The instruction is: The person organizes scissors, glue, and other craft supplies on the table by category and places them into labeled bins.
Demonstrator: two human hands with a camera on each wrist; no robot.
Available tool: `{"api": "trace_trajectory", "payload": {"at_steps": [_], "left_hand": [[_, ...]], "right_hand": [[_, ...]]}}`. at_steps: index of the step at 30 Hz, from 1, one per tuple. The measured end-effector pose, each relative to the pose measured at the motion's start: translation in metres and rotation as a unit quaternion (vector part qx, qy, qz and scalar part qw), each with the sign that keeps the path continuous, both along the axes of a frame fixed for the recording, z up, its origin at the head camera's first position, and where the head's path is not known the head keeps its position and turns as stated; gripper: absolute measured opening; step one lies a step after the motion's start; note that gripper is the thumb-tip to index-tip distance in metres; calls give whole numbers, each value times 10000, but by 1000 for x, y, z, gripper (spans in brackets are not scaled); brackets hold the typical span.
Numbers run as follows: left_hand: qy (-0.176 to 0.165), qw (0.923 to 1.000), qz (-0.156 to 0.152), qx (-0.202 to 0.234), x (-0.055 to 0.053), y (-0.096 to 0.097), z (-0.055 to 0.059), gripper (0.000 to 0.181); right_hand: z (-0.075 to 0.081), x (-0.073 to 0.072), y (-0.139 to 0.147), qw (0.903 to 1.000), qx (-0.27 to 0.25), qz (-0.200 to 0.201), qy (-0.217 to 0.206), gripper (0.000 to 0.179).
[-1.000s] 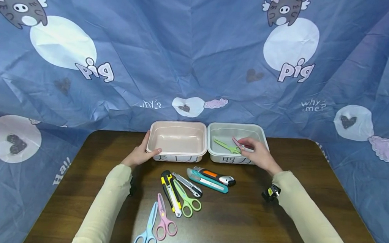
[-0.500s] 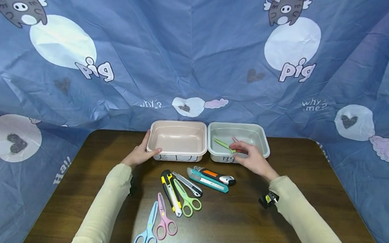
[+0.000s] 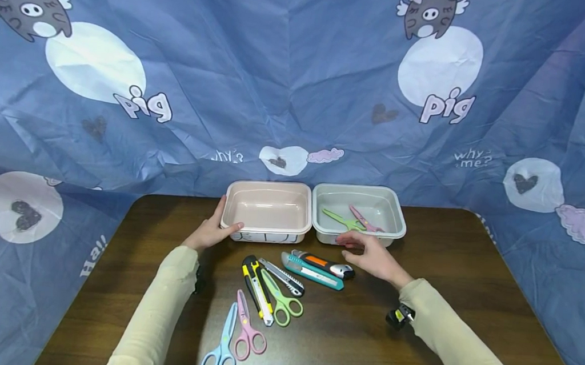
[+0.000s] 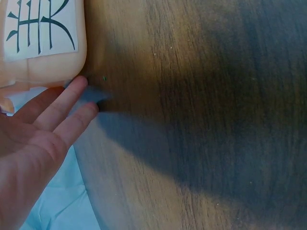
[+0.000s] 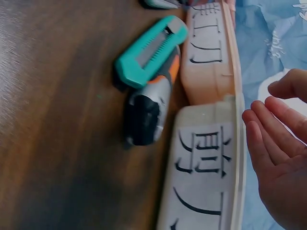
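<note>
My left hand (image 3: pixel 210 232) rests on the left end of the pink box (image 3: pixel 268 230), thumb on its front rim and straight fingers along its side. In the left wrist view those fingertips (image 4: pixel 79 85) meet the box's lower corner. Just in front of the pale grey-green box (image 3: pixel 359 186) hovers my right hand (image 3: pixel 369 254), holding nothing, its fingers loosely bent. Inside that box lie green scissors (image 3: pixel 338 217) and pink scissors (image 3: pixel 359 215). Nearest the right hand on the table are a teal box cutter (image 3: pixel 311 271) and a black-and-orange one (image 3: pixel 323 264).
Left of these lie a grey box cutter (image 3: pixel 282 277), a yellow-and-black box cutter (image 3: pixel 257 290) and another pair of green scissors (image 3: pixel 281 299). Closer to me are more pink scissors (image 3: pixel 248 329) and blue scissors (image 3: pixel 223 346). A blue printed cloth (image 3: pixel 299 91) hangs behind the table.
My right hand has let go of the pink scissors inside the grey-green box and drawn back toward me over its front rim. The left hand has stayed in place.
</note>
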State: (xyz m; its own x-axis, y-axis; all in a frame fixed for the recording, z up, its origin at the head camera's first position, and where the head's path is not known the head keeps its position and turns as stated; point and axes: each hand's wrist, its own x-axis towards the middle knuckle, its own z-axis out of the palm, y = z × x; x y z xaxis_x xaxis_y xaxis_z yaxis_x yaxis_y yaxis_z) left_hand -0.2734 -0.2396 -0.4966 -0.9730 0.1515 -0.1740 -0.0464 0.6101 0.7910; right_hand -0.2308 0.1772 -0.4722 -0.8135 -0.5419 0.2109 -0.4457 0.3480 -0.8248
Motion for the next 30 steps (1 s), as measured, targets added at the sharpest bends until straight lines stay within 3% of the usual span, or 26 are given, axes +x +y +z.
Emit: {"api": "trace_trajectory", "payload": {"at_steps": [12,15,19,22,30], "left_hand": [[4,10000,18,-42,1,1,1,101],[40,9999,-4,-101,0,1,1,101],[109,9998,-16,-167,0,0,1,102],[149,9997,-14,-197,0,0,0,102],[215,9994,-64,-261,-1,-1,0,101]], "right_hand": [[-27,8,-2,9999,148,79,-37,32],[-21,14,-5,9995,297,37,-73,31],[-32,12,-1,9987,513,35,-70,30],[-52,4,5,9982,589,45,-81,32],[-61,4,-1,9935,1123,-102,143,36]]}}
